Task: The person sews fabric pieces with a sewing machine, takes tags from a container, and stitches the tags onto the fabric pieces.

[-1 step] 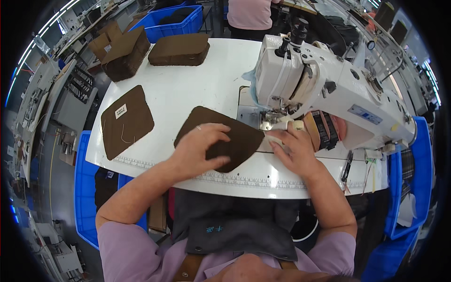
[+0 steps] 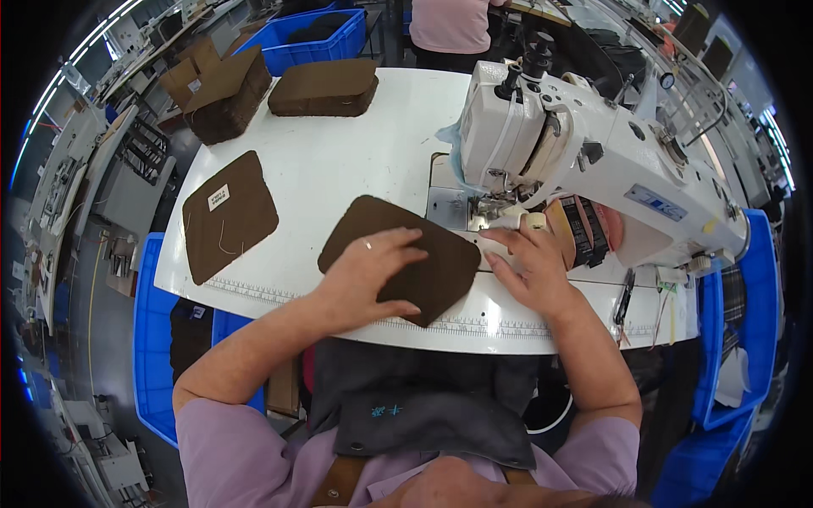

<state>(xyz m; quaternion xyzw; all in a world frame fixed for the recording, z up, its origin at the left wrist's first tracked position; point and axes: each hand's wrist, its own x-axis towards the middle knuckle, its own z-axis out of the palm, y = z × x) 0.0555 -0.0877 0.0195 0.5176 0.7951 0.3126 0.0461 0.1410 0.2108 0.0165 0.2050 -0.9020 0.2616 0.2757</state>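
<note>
A brown rounded-corner fabric panel [image 2: 436,271] lies angled on the white sewing table [image 2: 381,152], just below the machine's needle area [image 2: 500,203]. My left hand [image 2: 360,279] rests on it, thumb and fingers apart, pressing on its left part. Beside the panel's right corner is my right hand [image 2: 529,271], fingers spread and bent, fingertips near the edge by the machine. The white sewing machine [image 2: 627,186] fills the table's right side. A second brown panel [image 2: 229,233] with a white label and loose thread lies to the left.
Two brown fabric stacks [image 2: 320,85] [image 2: 224,97] sit at the back left. Blue bins stand behind [image 2: 313,46], at left [image 2: 152,347] and at right [image 2: 762,313]. Black snips [image 2: 625,296] lie near the front right. A co-worker [image 2: 449,30] stands behind the table.
The panel under my left hand has turned and shifted slightly toward me and to the right, and that hand has moved with it. My right hand has moved only slightly.
</note>
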